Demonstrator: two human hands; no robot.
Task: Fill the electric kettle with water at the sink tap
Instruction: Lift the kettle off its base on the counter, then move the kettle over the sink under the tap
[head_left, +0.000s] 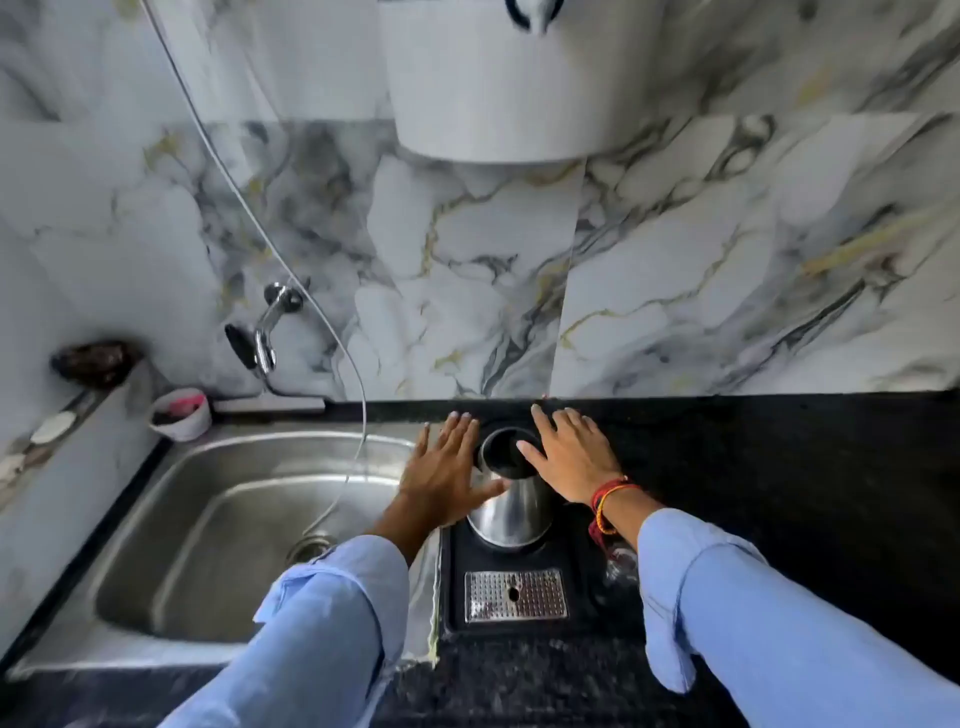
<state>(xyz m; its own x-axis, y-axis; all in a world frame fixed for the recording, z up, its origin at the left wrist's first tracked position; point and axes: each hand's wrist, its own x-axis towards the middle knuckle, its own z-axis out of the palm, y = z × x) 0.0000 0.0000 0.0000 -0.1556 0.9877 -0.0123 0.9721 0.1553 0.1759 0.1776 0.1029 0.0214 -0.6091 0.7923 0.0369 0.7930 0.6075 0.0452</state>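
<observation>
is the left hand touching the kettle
Cannot tell. In the head view the left hand, fingers spread, overlaps the kettle at the thumb, but no clear contact or gap shows.

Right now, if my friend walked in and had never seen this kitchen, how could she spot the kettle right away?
Find the big steel sink set in the black counter. Just right of it, a black tray with a shiny holed grate lies on the counter. The kettle stands at the tray's back between the left hand and right hand: the only shiny metal jug, wider at the bottom, with a round dark open mouth.
</observation>
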